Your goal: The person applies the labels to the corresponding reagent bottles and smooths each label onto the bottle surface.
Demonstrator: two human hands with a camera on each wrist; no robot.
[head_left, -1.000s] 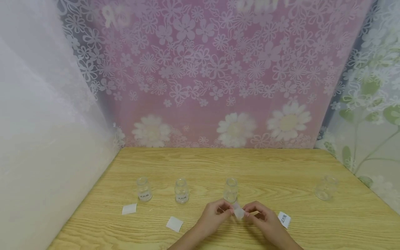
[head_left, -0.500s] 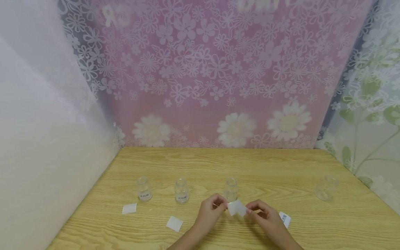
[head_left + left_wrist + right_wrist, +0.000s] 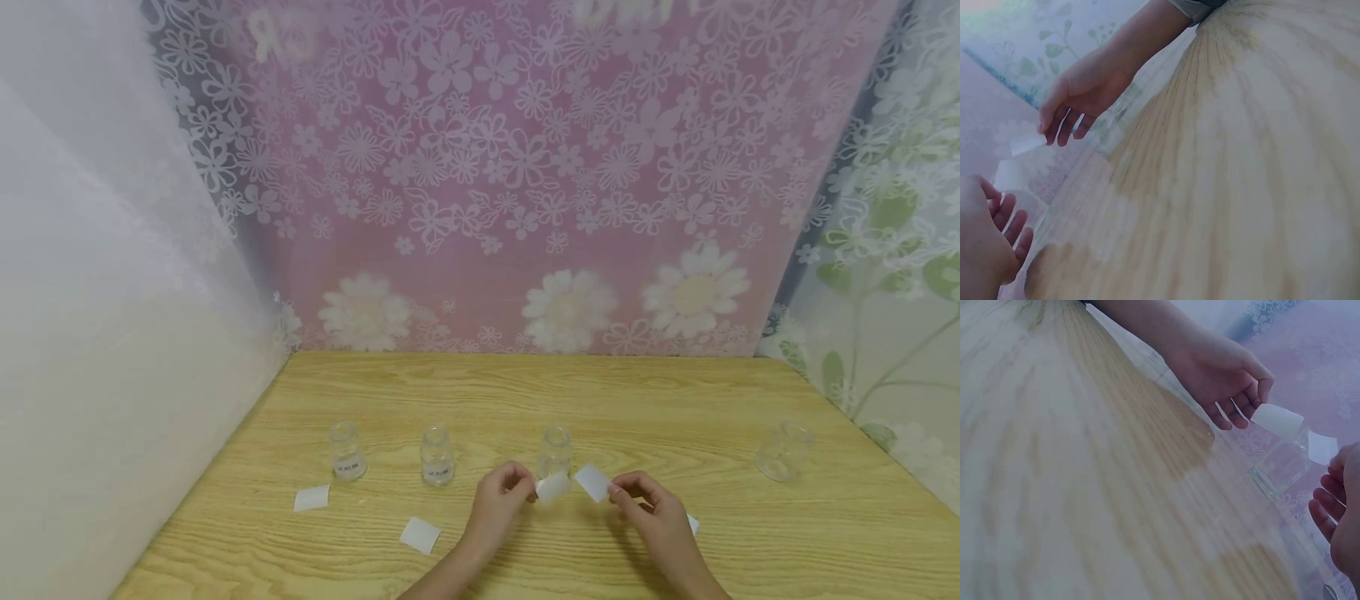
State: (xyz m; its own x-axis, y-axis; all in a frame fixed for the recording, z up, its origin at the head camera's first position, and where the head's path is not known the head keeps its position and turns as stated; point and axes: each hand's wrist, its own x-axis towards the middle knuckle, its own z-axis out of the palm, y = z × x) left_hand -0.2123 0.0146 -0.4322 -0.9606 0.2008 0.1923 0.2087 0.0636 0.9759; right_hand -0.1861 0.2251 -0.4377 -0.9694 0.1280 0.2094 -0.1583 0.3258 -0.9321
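My left hand [image 3: 495,505] pinches a slightly curved white label [image 3: 553,486] by its left edge, between thumb and forefinger. Opposite it, my right hand [image 3: 658,515] pinches a flat white paper square [image 3: 596,482] at its lower right corner. A small gap separates the two pieces in the head view, and neither shows print. Just behind the label stands a small clear glass bottle [image 3: 557,446], its lower part covered by the label in this view. From the right wrist camera, the label [image 3: 1279,419] and the square [image 3: 1322,448] appear close by the bottle [image 3: 1282,465].
Two glass bottles with printed labels, one at far left [image 3: 347,454] and another [image 3: 437,457], stand on the wooden table [image 3: 480,392]. Blank white squares [image 3: 312,498] [image 3: 420,535] lie before them. Another glass bottle [image 3: 783,454] is at right. A white piece [image 3: 693,524] peeks from behind my right hand.
The two white pieces, overlapping a second ago, have come apart. My left hand moved slightly left and away from me, my right hand slightly right, partly covering the printed label on the table.
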